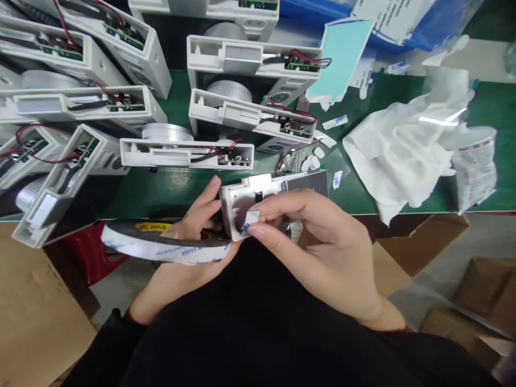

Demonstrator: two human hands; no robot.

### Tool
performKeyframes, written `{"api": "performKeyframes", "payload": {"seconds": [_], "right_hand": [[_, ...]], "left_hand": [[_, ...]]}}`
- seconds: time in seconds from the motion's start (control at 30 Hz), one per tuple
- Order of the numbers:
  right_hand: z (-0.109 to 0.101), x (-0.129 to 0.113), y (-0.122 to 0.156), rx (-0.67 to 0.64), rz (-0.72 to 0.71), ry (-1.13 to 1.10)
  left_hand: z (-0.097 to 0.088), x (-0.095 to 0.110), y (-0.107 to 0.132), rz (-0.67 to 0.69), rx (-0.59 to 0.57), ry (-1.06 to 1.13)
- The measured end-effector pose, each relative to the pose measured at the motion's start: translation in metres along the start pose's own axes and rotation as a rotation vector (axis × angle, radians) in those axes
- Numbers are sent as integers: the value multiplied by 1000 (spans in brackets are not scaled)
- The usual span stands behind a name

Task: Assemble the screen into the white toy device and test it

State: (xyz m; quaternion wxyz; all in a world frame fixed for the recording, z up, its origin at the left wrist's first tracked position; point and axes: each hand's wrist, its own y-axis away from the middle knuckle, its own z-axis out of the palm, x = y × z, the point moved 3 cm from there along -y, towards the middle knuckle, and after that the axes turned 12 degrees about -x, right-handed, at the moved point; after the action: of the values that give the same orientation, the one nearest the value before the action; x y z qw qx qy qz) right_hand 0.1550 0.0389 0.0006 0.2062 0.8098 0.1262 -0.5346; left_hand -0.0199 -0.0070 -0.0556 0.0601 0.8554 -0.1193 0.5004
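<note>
Head view: right hand (332,239) pinches tape (252,216); casing (239,201) contains black part (258,196).

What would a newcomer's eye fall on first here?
First, the tape roll at the left hand, left of centre, with its yellow label. Next, the small white tab pinched in the right hand, against an open white housing, mid-frame. Then the open white devices crowding the upper left and centre, over the green table.
</note>
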Motion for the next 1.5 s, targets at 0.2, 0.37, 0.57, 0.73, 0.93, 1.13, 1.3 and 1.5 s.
{"api": "performKeyframes", "payload": {"seconds": [0.2,0.37,0.57,0.73,0.93,1.13,1.3,1.5], "right_hand": [[-3,1,-2,5,-4,-13],[-1,4,-2,20,-15,44],[0,8,-5,51,-109,105],[0,10,-5,74,-138,54],[-1,9,-4,66,-124,51],[-1,9,-5,52,-139,62],[1,8,-5,55,-167,144],[3,9,-5,81,-200,369]], "left_hand": [[1,0,-1,-1,-35,67],[0,4,-3,1,-40,68],[1,4,-4,80,19,104],[2,2,-5,78,36,106],[1,4,-6,61,56,108],[2,7,-9,66,47,108],[1,7,-8,64,43,95],[0,10,-10,93,59,116]]}}
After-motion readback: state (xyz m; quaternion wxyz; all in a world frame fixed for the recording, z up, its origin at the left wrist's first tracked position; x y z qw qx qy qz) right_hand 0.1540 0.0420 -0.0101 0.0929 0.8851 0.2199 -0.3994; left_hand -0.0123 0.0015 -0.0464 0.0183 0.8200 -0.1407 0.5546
